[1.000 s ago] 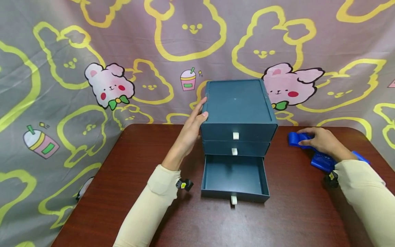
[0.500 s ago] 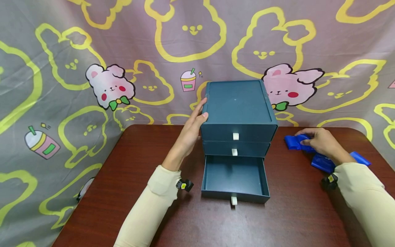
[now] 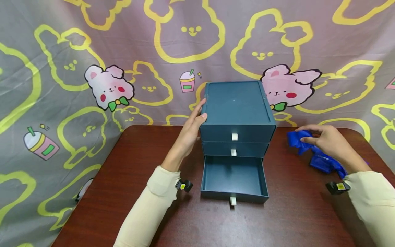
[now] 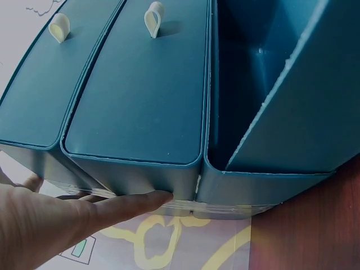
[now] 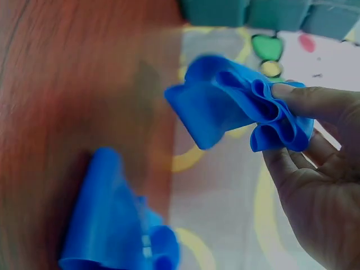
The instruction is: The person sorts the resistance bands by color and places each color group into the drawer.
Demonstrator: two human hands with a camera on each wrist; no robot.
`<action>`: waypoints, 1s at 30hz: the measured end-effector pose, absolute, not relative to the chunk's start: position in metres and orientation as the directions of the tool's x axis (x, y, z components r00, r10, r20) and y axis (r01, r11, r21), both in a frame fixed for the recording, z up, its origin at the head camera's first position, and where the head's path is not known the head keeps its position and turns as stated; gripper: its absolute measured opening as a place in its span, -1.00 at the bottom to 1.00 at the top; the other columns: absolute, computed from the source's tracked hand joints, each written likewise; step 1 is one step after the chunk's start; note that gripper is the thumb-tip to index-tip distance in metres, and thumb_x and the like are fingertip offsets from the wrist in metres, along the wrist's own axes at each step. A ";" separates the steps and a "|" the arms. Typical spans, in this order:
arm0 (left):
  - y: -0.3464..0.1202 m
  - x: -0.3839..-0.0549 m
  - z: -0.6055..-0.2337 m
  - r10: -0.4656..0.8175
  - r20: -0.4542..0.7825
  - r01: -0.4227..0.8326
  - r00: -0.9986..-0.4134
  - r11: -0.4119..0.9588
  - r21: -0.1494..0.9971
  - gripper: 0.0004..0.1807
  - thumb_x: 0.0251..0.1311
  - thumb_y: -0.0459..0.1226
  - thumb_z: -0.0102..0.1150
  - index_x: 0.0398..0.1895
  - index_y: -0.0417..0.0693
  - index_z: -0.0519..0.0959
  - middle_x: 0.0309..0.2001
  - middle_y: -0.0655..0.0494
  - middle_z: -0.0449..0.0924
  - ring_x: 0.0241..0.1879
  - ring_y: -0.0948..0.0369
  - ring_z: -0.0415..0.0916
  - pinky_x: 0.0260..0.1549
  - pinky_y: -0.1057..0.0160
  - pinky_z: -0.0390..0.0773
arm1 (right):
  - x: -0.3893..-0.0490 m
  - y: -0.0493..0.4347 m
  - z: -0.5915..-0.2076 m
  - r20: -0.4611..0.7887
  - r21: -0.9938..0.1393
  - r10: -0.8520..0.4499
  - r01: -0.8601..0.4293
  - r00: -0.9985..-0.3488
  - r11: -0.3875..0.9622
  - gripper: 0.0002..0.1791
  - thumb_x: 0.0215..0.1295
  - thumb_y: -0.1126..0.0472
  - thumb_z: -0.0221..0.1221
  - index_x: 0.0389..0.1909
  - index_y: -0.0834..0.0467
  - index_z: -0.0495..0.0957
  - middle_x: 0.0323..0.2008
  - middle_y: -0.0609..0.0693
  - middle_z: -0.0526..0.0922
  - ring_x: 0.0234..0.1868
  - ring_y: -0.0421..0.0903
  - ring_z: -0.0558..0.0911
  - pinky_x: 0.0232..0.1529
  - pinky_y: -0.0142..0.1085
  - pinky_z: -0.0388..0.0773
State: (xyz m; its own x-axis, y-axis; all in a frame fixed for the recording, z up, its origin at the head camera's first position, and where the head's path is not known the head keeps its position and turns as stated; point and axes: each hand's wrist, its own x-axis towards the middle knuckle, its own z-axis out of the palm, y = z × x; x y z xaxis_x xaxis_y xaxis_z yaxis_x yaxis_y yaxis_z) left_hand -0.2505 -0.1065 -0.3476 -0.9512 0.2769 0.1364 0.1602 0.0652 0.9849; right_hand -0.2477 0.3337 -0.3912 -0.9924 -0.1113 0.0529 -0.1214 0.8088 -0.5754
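A dark blue-green drawer box (image 3: 239, 103) with three drawers stands on the table. Its bottom drawer (image 3: 234, 175) is pulled out and nothing lies inside; the upper two are closed. My left hand (image 3: 188, 135) rests against the box's left side with fingers extended, the thumb near the front edge in the left wrist view. To the right of the box, my right hand (image 3: 328, 142) pinches a folded blue resistance band (image 5: 225, 104) between thumb and fingers. Part of the band (image 3: 322, 163) trails below the hand, with small printed circles on it.
White pull tabs (image 3: 233, 201) stick out from the drawer fronts. The brown table (image 3: 148, 154) reaches back to a patterned cloth (image 3: 228, 44) hanging behind it. Each wrist wears a small black camera (image 3: 184, 185).
My right hand has lifted slightly and gathered the blue resistance band, whose lower part has shifted and bunched. The left hand and the drawer box have stayed in place.
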 end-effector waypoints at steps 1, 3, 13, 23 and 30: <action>-0.107 -0.251 -0.348 0.277 0.138 0.161 -0.951 0.064 0.985 -0.37 0.57 0.07 -0.11 0.64 0.61 0.07 0.72 0.24 -0.19 0.65 -0.02 -0.12 0.34 -0.66 0.02 | -0.245 0.332 -0.388 0.058 -0.575 -0.112 -0.125 -0.992 0.809 -0.62 0.49 0.09 0.26 0.23 0.13 0.65 0.00 0.34 0.73 -0.23 0.08 0.66 -0.41 -0.26 0.49; -0.107 -0.250 -0.348 0.273 0.138 0.161 -0.952 0.064 0.985 -0.37 0.57 0.07 -0.11 0.64 0.61 0.07 0.72 0.24 -0.19 0.65 -0.03 -0.12 0.34 -0.66 0.02 | -0.240 0.330 -0.382 0.065 -0.576 -0.112 -0.129 -0.992 0.807 -0.60 0.50 0.06 0.26 0.25 0.11 0.65 0.12 0.38 0.69 0.01 0.22 0.65 -0.22 -0.18 0.56; -0.107 -0.250 -0.351 0.274 0.141 0.164 -0.951 0.064 0.984 -0.37 0.57 0.07 -0.11 0.64 0.61 0.07 0.72 0.23 -0.19 0.66 -0.03 -0.14 0.34 -0.68 0.01 | -0.208 0.315 -0.359 0.186 -0.559 -0.176 -0.251 -0.967 0.790 -0.63 0.40 0.21 0.35 0.20 0.08 0.69 0.11 0.31 0.71 -0.03 -0.30 0.60 -0.21 -0.57 0.49; -0.107 -0.250 -0.348 0.278 0.141 0.166 -0.950 0.067 0.984 -0.37 0.56 0.07 -0.10 0.63 0.64 0.08 0.72 0.27 -0.19 0.66 0.01 -0.13 0.34 -0.67 0.01 | -0.172 0.287 -0.348 0.280 -0.537 -0.258 -0.374 -0.925 0.756 -0.59 0.30 0.34 0.40 0.12 -0.04 0.71 0.03 0.13 0.76 -0.18 -0.41 0.57 -0.31 -0.51 0.54; -0.107 -0.251 -0.347 0.281 0.134 0.158 -0.950 0.063 0.985 -0.37 0.56 0.08 -0.09 0.63 0.63 0.08 0.71 0.26 -0.19 0.66 0.00 -0.13 0.34 -0.67 0.02 | -0.153 0.258 -0.343 0.320 -0.530 -0.377 -0.494 -0.869 0.689 -0.49 0.24 0.39 0.43 0.16 -0.09 0.68 0.02 -0.11 0.78 -0.09 -0.47 0.64 -0.19 -0.53 0.62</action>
